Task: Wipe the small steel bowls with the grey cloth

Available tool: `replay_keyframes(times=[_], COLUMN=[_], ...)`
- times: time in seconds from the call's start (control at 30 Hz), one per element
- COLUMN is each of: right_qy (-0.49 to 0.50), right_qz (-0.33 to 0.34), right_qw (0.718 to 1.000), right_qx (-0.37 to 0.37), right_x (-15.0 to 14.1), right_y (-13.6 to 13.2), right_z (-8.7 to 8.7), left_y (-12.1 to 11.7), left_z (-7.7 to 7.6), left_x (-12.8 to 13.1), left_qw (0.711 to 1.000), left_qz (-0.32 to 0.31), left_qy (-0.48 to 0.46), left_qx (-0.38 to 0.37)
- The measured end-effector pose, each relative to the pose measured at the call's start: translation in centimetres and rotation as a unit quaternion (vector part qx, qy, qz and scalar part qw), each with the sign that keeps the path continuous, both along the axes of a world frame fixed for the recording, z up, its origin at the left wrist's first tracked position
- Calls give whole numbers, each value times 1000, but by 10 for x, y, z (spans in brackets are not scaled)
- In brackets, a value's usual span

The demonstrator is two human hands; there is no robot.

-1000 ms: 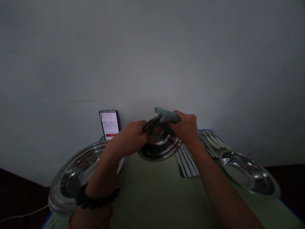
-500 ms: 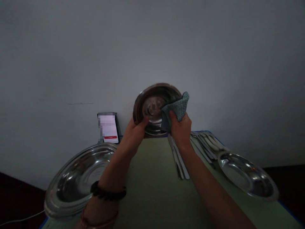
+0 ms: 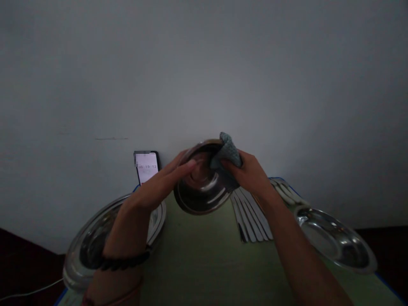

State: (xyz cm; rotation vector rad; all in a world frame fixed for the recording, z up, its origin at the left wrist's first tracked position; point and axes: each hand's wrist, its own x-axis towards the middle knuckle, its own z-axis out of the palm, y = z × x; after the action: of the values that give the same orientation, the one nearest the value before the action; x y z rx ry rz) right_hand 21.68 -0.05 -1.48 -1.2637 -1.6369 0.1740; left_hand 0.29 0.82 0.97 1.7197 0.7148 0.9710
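A shiny metal bowl is held up above the table, tilted so that its inside faces me. My left hand grips its left rim, the thumb over the inside and the fingers hidden behind. In my right hand is a grey-green cloth, bunched and pressed against the bowl's right rim. Below the right hand, several metal cutlery pieces lie side by side on the table.
A large metal basin stands at the left of the green table, partly behind my left forearm. An oval metal dish and white-handled cutlery lie at the right. A phone leans against the wall.
The bowl has come lower and turned in my hands. My left hand has shifted up along its rim, and the cloth has moved down and left with my right hand.
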Motion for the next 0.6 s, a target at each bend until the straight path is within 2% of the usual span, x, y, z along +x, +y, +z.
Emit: replay_keyframes(times=[0.07,0.13,0.23,0.3,0.4,0.47,0.53,0.6], right_qy=[-47,-59,-21,19,63,81,95,101], right_qz=[-5,-43,-118,-156,-189,-196,-180,-140], right_qw=[999,996,986,979,973,971,975,983], right_qx=[16,51,116,133,120,107,91,65], right_x=[-4,-8,-14,-16,-22,-29,-35,-40], right_y=[-7,-13,-15,-12,-4,0,2,2], right_z=[5,8,8,4,-4,-9,-13,-15], left_y=[-7,-13,-19,-20,-19,-16,-12,-9], left_z=[3,5,10,13,15,14,12,10], left_x=[-1,3,11,15,18,20,22,23], left_qw=[998,996,996,997,997,992,983,975], left_qz=[-50,-83,-83,-69,-11,61,128,168], left_qy=[10,16,-6,-27,-52,-88,-119,-134], left_qx=[23,25,7,11,48,62,64,63])
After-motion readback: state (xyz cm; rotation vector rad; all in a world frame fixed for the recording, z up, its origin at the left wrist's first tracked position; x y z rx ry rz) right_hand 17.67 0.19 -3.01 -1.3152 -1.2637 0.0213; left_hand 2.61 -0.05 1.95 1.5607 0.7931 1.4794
